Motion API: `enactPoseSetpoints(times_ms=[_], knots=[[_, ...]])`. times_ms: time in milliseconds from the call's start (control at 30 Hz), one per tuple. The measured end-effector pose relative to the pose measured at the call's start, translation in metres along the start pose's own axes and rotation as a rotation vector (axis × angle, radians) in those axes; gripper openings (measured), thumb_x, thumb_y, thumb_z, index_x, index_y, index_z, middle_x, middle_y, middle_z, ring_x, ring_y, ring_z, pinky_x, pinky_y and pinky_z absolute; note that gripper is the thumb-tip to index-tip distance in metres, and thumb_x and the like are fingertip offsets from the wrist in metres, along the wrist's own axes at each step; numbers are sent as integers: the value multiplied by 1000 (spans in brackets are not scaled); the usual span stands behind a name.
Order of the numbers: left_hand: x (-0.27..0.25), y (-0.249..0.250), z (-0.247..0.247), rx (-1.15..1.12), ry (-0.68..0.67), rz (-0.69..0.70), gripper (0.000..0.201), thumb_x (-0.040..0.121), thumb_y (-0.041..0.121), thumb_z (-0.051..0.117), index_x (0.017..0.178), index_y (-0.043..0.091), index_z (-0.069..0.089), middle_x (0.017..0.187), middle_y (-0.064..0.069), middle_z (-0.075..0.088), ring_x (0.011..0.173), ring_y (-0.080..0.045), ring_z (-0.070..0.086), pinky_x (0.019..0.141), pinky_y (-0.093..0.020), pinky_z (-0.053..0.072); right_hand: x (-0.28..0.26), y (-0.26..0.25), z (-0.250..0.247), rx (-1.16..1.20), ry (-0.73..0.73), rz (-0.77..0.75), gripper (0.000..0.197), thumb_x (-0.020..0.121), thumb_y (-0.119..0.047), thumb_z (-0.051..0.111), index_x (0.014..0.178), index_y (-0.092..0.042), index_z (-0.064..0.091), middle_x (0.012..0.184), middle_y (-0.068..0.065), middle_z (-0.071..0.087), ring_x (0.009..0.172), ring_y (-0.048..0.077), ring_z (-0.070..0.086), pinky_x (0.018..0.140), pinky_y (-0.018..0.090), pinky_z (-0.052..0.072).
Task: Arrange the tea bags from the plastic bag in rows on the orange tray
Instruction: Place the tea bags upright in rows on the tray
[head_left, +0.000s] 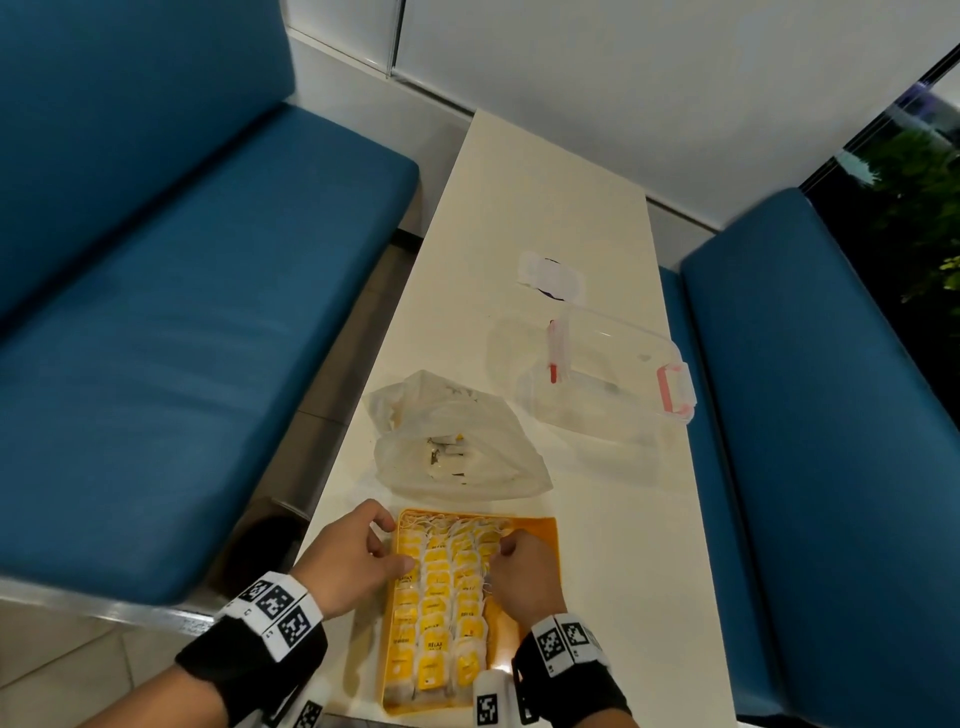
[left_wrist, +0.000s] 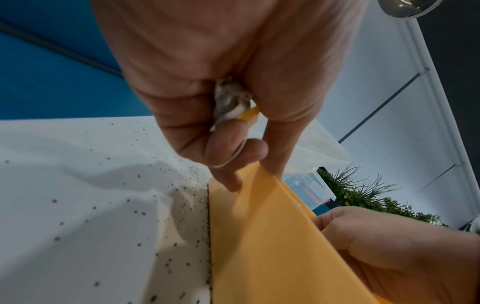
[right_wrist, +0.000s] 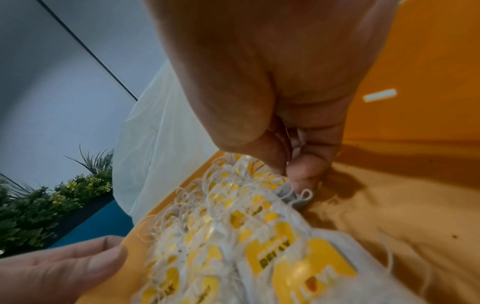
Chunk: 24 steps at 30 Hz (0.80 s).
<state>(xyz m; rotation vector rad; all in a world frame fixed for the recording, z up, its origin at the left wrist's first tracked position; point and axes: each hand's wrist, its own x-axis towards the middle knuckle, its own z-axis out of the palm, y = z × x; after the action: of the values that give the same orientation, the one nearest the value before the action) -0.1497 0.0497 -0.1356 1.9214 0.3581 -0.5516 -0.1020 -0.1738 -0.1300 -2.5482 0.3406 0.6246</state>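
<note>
The orange tray (head_left: 536, 523) lies at the table's near edge with rows of yellow-tagged tea bags (head_left: 436, 597) covering its left and middle. My left hand (head_left: 387, 545) rests at the tray's left rim. In the left wrist view it (left_wrist: 246, 164) curls round a tea bag (left_wrist: 231, 100) tucked in the palm, string looped over the fingers, fingertips touching the tray (left_wrist: 259, 236). My right hand (head_left: 506, 548) is over the right-hand row. In the right wrist view it (right_wrist: 291, 174) pinches a tea bag (right_wrist: 296, 198) low in the tray (right_wrist: 415, 61). The plastic bag (head_left: 467, 441) lies just beyond.
A clear lidded container (head_left: 613, 364) with red clips stands at the right behind the bag, and a white sheet (head_left: 550, 275) lies farther back. Blue bench seats (head_left: 182, 338) flank the narrow white table (head_left: 519, 182). Dark tea specks dot the table beside the tray (left_wrist: 182, 205).
</note>
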Motion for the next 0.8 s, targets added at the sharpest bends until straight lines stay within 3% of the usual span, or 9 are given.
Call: enactPoseSetpoints(times_ms=[167, 233, 333, 433, 500, 667, 800], knots=[[-2, 2, -7, -12, 6, 0, 35, 81, 51, 77, 99, 27, 60, 87, -4, 70, 72, -13, 65, 66, -26, 52, -6, 2, -11, 28, -3, 28, 9, 90, -13, 54, 95, -9, 60, 99, 10, 67, 91, 24, 67, 81, 38, 57], [-4, 9, -13, -228, -14, -18, 45, 82, 59, 68, 98, 17, 64, 87, -10, 73, 64, -14, 60, 61, -29, 48, -12, 0, -23, -37, 52, -33, 15, 92, -13, 56, 105, -8, 62, 104, 8, 67, 96, 22, 65, 78, 29, 52], [-8, 24, -22, -751, -164, -154, 40, 98, 38, 58, 111, 1, 62, 94, -19, 73, 66, -20, 63, 57, -29, 49, -32, -23, -38, 55, 102, -310, 17, 92, -15, 64, 108, -19, 67, 105, -2, 64, 89, 1, 60, 73, 7, 41], [-10, 37, -25, -1028, -254, -207, 24, 100, 13, 55, 120, -1, 59, 109, -26, 72, 84, -31, 74, 67, -33, 61, -52, -53, -41, 172, -28, -480, 12, 85, -26, 74, 93, -33, 68, 97, -11, 61, 82, -1, 59, 73, 10, 45], [-9, 41, -21, -1090, -273, -201, 24, 99, 2, 53, 122, 1, 58, 114, -25, 71, 92, -33, 74, 77, -35, 61, -57, -67, -38, 181, -91, -509, 11, 82, -33, 75, 90, -36, 69, 94, -11, 61, 80, 3, 59, 73, 15, 47], [-6, 48, -10, -1107, -229, -101, 30, 100, -2, 45, 125, 6, 58, 119, -19, 71, 107, -37, 69, 82, -40, 54, -58, -81, -30, 267, -217, -421, 6, 84, -29, 75, 83, -30, 69, 89, -3, 71, 69, 1, 59, 65, 15, 45], [-6, 55, -3, -1016, -145, 17, 27, 102, 2, 44, 124, 8, 58, 124, -8, 71, 115, -29, 67, 74, -32, 56, -59, -85, -31, 500, -364, -237, 17, 87, -22, 75, 85, -7, 67, 75, 11, 68, 56, 18, 61, 46, 21, 41]])
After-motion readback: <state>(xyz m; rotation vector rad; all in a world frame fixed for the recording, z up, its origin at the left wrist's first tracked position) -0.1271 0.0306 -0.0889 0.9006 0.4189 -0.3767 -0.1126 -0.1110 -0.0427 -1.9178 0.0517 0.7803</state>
